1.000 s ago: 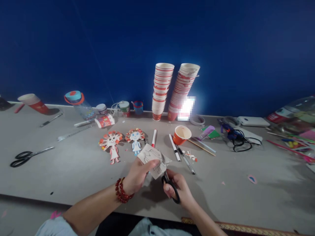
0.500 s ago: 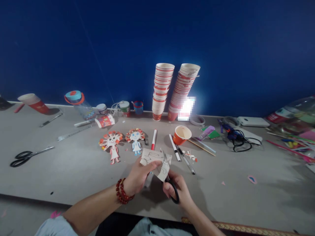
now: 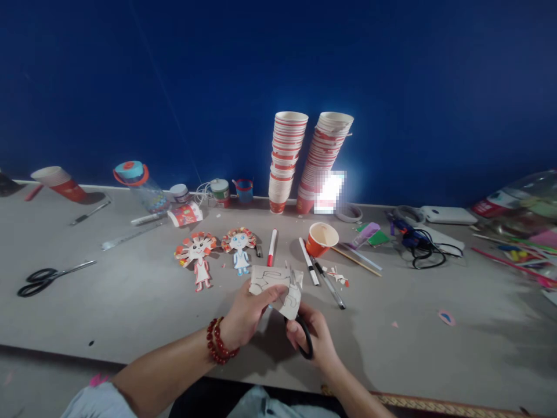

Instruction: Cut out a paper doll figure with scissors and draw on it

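Above the front of the table, my left hand [image 3: 248, 310] pinches a piece of white paper [image 3: 265, 278] with pencil or pen outlines drawn on it. My right hand [image 3: 315, 337] has its fingers through the black handle of a pair of scissors [image 3: 307, 342]. One scissor blade shows over the right part of the paper; the rest lies behind it. Just beyond the paper lie two paper dolls, a red-dressed doll [image 3: 201, 261] and a blue-dressed doll [image 3: 240, 249], both with fringed orange-and-white hair. A red marker [image 3: 272, 247] lies behind the paper.
An orange paper cup [image 3: 319, 244] stands behind a black-and-white marker [image 3: 308, 261] and a pen [image 3: 329, 283]. Two tall cup stacks [image 3: 289, 157] rise by the blue wall. Other scissors [image 3: 54, 277] lie left; a glue gun [image 3: 413, 238] with black cord lies right.
The paper has tilted slightly in my hands, and the scissors and my right hand have shifted a little to the left. Things on the table stay where they were.
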Motion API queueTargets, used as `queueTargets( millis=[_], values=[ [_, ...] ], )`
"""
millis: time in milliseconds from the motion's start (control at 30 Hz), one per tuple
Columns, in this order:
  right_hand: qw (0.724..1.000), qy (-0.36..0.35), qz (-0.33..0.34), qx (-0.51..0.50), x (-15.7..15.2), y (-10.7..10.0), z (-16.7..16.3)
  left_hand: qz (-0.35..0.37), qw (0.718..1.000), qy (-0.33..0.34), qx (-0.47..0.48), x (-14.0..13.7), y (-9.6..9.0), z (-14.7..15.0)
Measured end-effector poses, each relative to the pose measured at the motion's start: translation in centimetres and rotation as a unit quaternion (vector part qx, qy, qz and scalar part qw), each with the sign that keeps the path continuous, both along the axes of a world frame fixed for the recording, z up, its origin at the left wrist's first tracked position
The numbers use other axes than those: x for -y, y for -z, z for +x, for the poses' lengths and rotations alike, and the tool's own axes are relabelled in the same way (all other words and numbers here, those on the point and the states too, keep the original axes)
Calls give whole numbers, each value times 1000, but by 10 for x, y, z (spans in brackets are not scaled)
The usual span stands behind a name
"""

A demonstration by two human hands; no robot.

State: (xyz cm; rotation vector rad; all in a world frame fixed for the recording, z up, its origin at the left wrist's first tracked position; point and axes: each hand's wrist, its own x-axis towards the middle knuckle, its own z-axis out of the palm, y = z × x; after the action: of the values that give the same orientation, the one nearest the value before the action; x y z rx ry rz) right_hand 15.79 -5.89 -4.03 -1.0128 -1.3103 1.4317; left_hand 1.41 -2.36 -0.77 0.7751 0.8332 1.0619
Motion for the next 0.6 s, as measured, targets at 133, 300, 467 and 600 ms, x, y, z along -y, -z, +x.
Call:
queueTargets(
  millis=[133, 300, 467, 600],
  values=[
    [1000, 14, -5, 3, 1, 0, -2, -4, 1000, -3, -1, 2, -1, 2],
    [999, 27, -23, 7, 3, 4, -3, -25, 1000, -1, 17, 6, -2, 4],
    [999, 25, -18, 34, 2, 2, -3, -30, 999, -12, 20, 7, -2, 4],
    [999, 28, 0, 47, 1, 5, -1, -30, 999, -12, 18, 6, -1, 3]
  ],
)
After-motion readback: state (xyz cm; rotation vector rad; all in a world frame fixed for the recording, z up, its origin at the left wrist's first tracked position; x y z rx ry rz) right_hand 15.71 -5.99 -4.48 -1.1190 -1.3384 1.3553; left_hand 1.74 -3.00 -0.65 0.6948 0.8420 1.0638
